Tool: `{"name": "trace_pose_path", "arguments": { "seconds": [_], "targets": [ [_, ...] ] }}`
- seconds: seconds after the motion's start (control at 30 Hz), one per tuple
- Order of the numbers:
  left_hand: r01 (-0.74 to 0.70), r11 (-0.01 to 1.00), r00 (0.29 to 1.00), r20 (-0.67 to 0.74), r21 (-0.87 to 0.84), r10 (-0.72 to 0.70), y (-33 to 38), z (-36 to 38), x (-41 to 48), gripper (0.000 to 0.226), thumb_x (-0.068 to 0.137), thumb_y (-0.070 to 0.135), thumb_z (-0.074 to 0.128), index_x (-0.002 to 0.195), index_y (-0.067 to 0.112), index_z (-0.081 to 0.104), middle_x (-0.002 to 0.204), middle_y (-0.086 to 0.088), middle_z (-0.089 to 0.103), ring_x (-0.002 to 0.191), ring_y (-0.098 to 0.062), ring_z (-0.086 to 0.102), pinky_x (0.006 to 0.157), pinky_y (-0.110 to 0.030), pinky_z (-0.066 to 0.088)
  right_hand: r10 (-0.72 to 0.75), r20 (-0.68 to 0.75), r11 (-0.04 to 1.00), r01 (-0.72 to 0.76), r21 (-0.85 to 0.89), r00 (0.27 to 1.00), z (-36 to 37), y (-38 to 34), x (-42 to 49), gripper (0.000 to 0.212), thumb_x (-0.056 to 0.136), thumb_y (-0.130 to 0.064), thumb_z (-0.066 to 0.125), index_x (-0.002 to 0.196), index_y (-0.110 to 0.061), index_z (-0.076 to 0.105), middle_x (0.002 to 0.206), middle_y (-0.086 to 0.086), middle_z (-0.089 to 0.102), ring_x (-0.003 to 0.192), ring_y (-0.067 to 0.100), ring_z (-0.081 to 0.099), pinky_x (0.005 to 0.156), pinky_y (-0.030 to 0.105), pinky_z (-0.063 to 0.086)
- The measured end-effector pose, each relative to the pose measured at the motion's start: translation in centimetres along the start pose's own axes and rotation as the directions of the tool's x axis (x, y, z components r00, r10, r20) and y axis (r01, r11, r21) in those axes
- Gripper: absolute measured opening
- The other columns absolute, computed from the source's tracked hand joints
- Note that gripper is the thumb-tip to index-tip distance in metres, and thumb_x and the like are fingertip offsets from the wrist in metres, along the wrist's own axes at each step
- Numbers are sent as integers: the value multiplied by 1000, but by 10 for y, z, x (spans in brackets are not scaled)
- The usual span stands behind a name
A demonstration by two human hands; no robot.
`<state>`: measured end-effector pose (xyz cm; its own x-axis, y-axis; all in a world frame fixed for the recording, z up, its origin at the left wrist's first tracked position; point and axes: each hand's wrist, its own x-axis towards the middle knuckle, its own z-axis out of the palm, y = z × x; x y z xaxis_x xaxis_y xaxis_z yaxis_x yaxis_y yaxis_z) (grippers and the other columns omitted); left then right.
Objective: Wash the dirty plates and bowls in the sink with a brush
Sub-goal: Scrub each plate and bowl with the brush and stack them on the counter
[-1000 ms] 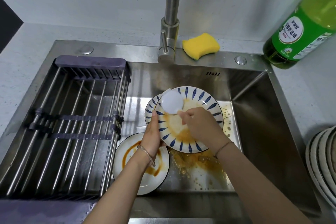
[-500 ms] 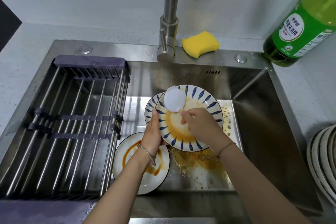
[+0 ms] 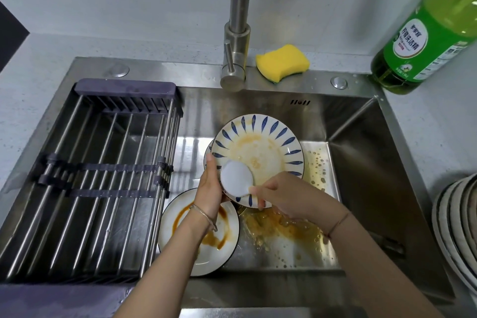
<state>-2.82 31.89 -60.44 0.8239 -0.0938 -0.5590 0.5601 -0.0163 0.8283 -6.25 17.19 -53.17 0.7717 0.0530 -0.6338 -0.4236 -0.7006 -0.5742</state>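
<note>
Blue-leaf plate (image 3: 260,152) tilted over sink (image 3: 361,162), left hand (image 3: 210,188) gripping its rim. Right hand (image 3: 280,195) holds round white brush (image 3: 237,180) on plate's lower edge.

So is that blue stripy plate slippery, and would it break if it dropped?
Probably slippery: the blue-striped plate is smeared with greasy-looking orange sauce, and the left hand grips only its rim. Likely fragile too: it looks ceramic, held above a hard steel sink.

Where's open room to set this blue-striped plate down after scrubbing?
Free: the steel-bar drying rack across the steel sink's left half; the pale counter left of it. Crowded: sink centre, where the left hand and right hand work the blue-striped plate with the round white brush beside a sauce-stained white plate; orange grease coats the floor there.
</note>
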Motion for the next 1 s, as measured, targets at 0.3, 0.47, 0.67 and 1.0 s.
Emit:
{"name": "trace_pose_path", "arguments": {
  "seconds": [0.3,0.47,0.67,1.0],
  "targets": [
    [-41,999,999,-32,-23,40,5,1,-4,86,74,81,23,131,26,57,118,0,68,109,-20,63,92,-40,54,14,-47,1000,-15,-22,999,6,11,-12,45,97,-44,46,73,-12,67,52,-6,48,48,8,43,56,21,37],
    [-77,996,996,-42,53,79,6,6,4,112,55,103,22,140,35,47,140,1,54,131,-24,49,110,-51,37,0,-152,1000,0,5,988,2,4,-24,46,97,-45,46,73,-11,65,57,-4,50,52,11,46,59,26,40],
    [-126,992,992,-31,-24,125,26,6,-17,90,75,82,22,143,27,45,139,0,55,130,-18,48,114,-44,34,132,-159,972,-159,-175,979,-20,18,-37,44,98,-46,39,67,-17,51,69,-1,52,69,17,52,73,35,50],
    [-107,994,993,-55,-34,105,30,5,-30,59,96,61,19,138,29,45,133,3,55,125,-15,49,113,-39,35,194,-88,957,-208,-200,977,-24,17,-44,33,101,-37,36,79,-17,49,70,-5,43,61,9,40,69,29,40]
  ]
}}
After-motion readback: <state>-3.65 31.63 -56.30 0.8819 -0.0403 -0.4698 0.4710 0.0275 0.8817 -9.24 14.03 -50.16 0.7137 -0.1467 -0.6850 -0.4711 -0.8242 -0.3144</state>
